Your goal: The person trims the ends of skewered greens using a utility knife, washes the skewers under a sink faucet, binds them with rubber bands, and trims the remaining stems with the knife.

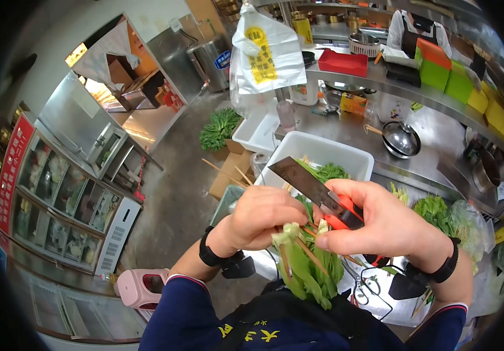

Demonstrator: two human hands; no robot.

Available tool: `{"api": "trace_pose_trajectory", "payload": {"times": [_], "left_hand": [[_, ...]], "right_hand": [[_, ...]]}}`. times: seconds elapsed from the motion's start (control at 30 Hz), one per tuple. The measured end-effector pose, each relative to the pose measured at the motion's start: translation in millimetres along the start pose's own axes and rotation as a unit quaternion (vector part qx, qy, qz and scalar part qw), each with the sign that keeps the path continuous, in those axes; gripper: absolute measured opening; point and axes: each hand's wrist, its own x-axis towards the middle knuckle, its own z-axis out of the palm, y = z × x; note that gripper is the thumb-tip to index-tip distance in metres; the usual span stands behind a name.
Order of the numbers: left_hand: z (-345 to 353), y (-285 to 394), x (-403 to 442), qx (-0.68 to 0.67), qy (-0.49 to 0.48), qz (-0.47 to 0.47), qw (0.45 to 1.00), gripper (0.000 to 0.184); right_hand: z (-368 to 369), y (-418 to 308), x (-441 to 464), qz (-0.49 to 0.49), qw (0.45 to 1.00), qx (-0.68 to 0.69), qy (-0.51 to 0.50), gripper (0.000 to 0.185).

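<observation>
My left hand (263, 213) is closed, its fingers pinching the top of a bunch of green leafy vegetables (316, 272). Thin wooden skewers (311, 257) stick through and beside the pale stem ends. My right hand (380, 219) is wrapped round the red handle of a knife (307, 180), whose broad dark blade points up and left over a white bin. Its thumb rests close to the stems and skewers. Parts of the stems are hidden behind my fingers.
The white bin (357, 155) ahead holds greens and skewers. Scissors (370, 286) lie on the metal counter below my right wrist. Leafy greens (430, 209) sit to the right, near a lidded pan (401, 139). A pink bin (138, 286) stands on the left; another person (418, 35) is far right.
</observation>
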Motion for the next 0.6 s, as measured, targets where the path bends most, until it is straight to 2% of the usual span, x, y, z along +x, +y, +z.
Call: {"api": "trace_pose_trajectory", "payload": {"times": [0.1,0.17,0.2,0.23,0.3,0.37,0.43,0.47,0.6], "left_hand": [[-2.1,-2.5,-0.3,-0.010,-0.002,-0.019,1.000,0.014],[3.0,-2.4,-1.9,-0.064,0.058,-0.024,0.996,0.016],[-2.0,-6.8,-10.5,-0.059,0.017,-0.052,0.997,0.016],[-8.0,-8.9,-16.1,-0.054,-0.024,-0.080,0.995,0.017],[0.5,-4.1,-8.9,-0.105,0.054,-0.037,0.992,0.018],[-3.0,-3.4,-8.2,-0.093,0.027,-0.023,0.995,0.018],[-1.6,-6.4,-12.4,-0.078,0.025,-0.014,0.997,0.020],[0.1,-8.2,-13.7,-0.065,0.022,-0.004,0.998,0.022],[4.5,-8.9,-14.7,-0.079,0.031,0.005,0.996,0.027]], "right_hand": [[3.5,-1.2,-0.4,-0.025,1.000,-0.008,-0.003,0.026],[5.5,-7.4,-2.5,-0.051,0.994,-0.097,0.005,0.026],[6.5,-3.9,-1.8,-0.125,0.983,-0.129,0.026,0.021],[6.4,1.2,1.0,-0.130,0.983,-0.131,0.024,0.021],[3.4,9.5,6.2,-0.335,0.895,-0.256,0.143,0.020],[-3.6,9.9,7.4,-0.328,0.880,-0.304,0.157,0.026],[-8.7,18.6,16.7,-0.427,0.772,-0.434,0.181,0.035],[-6.6,22.1,17.7,-0.423,0.771,-0.436,0.191,0.042],[-2.5,26.5,23.0,-0.448,0.753,-0.437,0.202,0.041]]}}
